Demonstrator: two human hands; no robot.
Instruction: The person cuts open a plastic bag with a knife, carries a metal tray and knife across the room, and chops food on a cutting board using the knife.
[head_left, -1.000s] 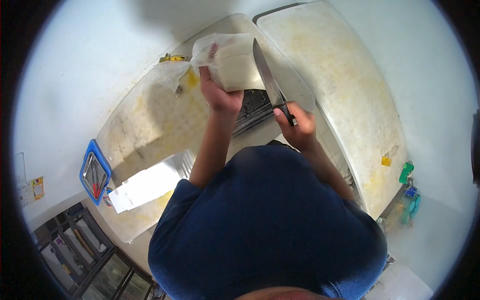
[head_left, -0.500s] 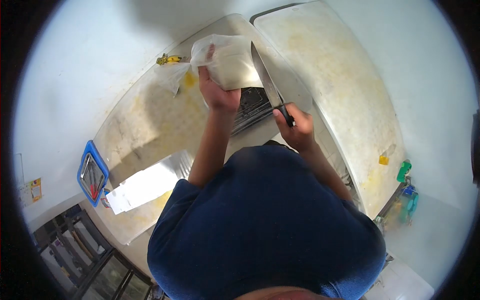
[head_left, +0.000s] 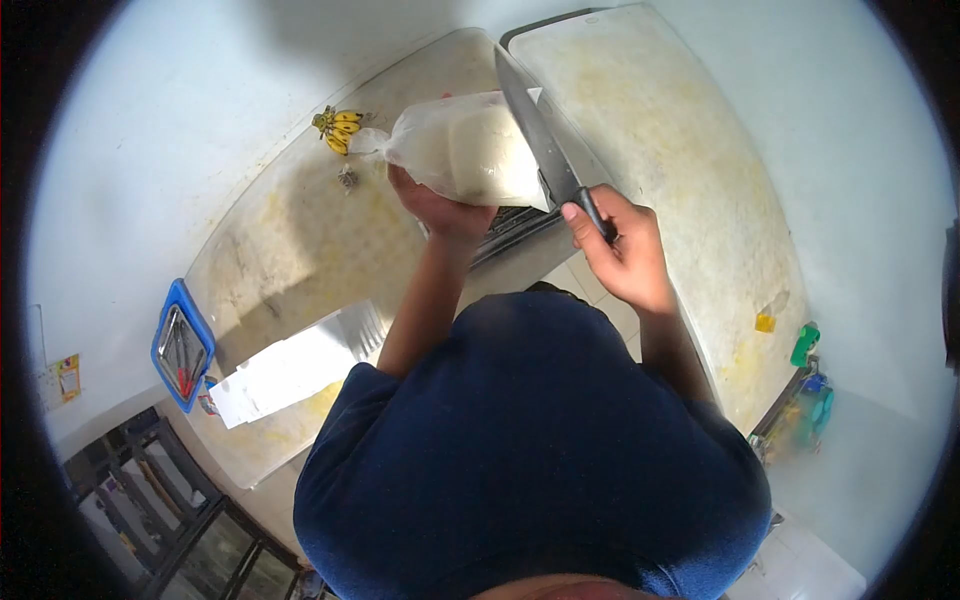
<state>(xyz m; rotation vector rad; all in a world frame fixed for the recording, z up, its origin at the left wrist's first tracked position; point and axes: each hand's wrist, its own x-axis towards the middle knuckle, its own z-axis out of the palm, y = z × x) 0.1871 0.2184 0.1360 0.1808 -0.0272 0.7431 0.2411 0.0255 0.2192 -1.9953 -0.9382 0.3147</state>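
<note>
My left hand [head_left: 440, 208] holds a translucent plastic bag [head_left: 470, 150] from below and behind, with its fingers mostly hidden by the bag. A pale content fills the bag; I cannot make out whether it is solid or liquid. The bag's twisted end points left, and its flat edge faces right. My right hand [head_left: 622, 240] is closed round the black handle of a large kitchen knife [head_left: 540, 135]. Its blade slants up and left along the bag's right edge; whether it touches the bag I cannot tell.
A small bunch of bananas [head_left: 338, 128] lies left of the bag. Beneath the bag sits a dark ridged appliance or tray [head_left: 515, 228]. A blue-rimmed tray [head_left: 205, 325] with tools and white sheets [head_left: 290, 375] are at left. A second pale tabletop [head_left: 690, 160] extends right.
The bag has shifted right and lies straighter, its loose end lifted from hanging to level. My right hand and the knife have moved slightly right and away from me.
</note>
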